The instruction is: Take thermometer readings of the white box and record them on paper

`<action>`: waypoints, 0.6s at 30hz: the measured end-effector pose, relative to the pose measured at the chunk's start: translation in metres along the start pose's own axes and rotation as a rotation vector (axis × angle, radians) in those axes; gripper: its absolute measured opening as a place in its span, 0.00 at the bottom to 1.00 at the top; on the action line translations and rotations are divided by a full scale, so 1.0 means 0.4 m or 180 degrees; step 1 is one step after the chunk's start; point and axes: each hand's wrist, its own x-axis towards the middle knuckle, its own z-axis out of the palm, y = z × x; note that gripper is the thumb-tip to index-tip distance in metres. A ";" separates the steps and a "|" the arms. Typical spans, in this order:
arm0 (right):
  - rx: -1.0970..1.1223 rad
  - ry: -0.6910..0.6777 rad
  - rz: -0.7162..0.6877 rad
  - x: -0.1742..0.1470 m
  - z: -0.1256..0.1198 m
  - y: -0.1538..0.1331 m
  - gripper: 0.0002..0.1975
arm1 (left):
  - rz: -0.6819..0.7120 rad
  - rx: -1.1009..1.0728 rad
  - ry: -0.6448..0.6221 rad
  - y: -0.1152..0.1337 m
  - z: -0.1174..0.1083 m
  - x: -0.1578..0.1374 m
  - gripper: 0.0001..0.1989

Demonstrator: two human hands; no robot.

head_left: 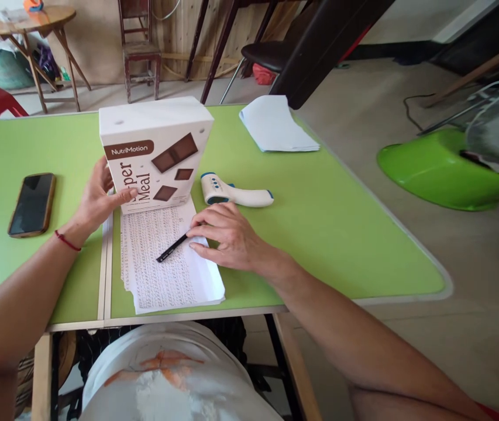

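A white meal box (155, 158) with brown chocolate-piece pictures and "NutriMotion" lettering stands upright over the far end of the handwritten sheets (161, 280). My left hand (95, 199) grips its lower left side, thumb across the front and the other fingers partly hidden at the side. A black pen (172, 248) slants across the writing. At the pen's upper end is my right hand (227, 237), thumb and fingers bent around that end. Just beyond this hand lies a white and blue infrared thermometer (236, 192), apart from it.
On the green table (341, 245), a phone (33, 204) lies at the left and a stack of white paper (278, 124) at the far right. A wooden chair (141, 55) and a small round table (30, 20) stand behind. A bright green plastic object (437, 169) is off to the right.
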 end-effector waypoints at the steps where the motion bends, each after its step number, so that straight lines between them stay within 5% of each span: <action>1: 0.0044 -0.0036 -0.0030 0.001 0.000 0.000 0.01 | -0.0118 -0.0425 0.0083 -0.010 0.003 0.001 0.39; 8: 0.0188 -0.0395 -0.0236 0.001 -0.006 0.004 0.06 | -0.0775 -0.1217 0.0695 0.060 0.004 -0.010 0.35; 18: 0.0661 -0.0623 -0.0244 -0.007 -0.038 0.021 0.06 | -0.1275 -0.1437 -0.0231 0.126 -0.025 -0.003 0.27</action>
